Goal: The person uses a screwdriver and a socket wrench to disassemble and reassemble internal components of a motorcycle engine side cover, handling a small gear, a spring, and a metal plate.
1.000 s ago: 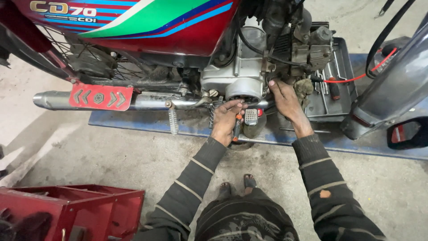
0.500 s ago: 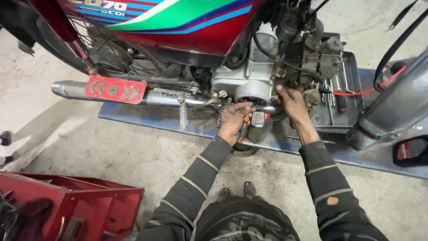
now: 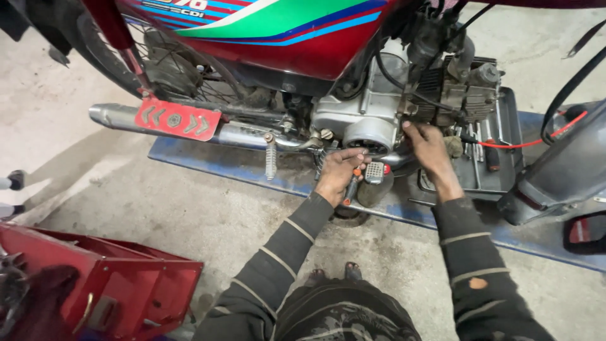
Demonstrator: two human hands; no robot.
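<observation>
A red motorcycle (image 3: 303, 38) with green, white and blue stripes stands on a blue ramp (image 3: 208, 165). My left hand (image 3: 338, 173) grips an orange-handled tool (image 3: 351, 189) under the grey engine case (image 3: 366, 117), close to the brake pedal (image 3: 375, 171). My right hand (image 3: 428, 146) rests with fingers curled on the lower engine, near the front bend of the chrome exhaust pipe (image 3: 252, 136). What its fingers touch is hidden. Both arms wear dark striped sleeves.
A red heat shield (image 3: 177, 119) sits on the exhaust. A grey tray (image 3: 505, 151) with tools lies behind the engine. A red metal box (image 3: 120, 284) stands at lower left. A dark fender (image 3: 562, 170) and tail light (image 3: 584, 230) lie at right.
The camera view has shifted right and closer. My left hand stays on the orange-handled tool below the engine; my right hand has stayed at the engine's lower front.
</observation>
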